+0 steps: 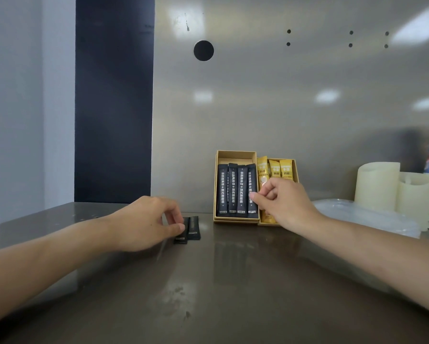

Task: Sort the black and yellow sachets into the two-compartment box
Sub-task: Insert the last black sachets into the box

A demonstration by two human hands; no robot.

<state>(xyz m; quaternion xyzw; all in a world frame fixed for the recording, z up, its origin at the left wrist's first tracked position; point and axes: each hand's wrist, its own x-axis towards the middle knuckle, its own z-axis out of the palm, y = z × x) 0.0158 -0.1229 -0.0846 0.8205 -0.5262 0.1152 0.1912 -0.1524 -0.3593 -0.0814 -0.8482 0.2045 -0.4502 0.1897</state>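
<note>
The cardboard box (235, 155) lies at the back of the steel table (233, 281), close to the metal wall (283, 108). Its left compartment holds four black sachets (237, 189) laid side by side. The right compartment holds the yellow sachets (274, 167), and I can see three tops from here.

The person's right hand (285, 202) hovers over the yellow side and covers much of it. Its fingers are curled in, and the thumb tip rests against the right edge of the rightmost black sachet (251, 180), just at the divider. I can't tell whether it is actually pinching anything.

The left hand (148, 224) is down on the table, well to the left of the box. Its fingers are curled over the far ends of two loose black sachets (193, 228) and the thumb is closed against the nearer one — a grip, though both packets look flat on the steel.

Off to the right stand cream cylinders (377, 184) behind a clear plastic bag (357, 214).
</note>
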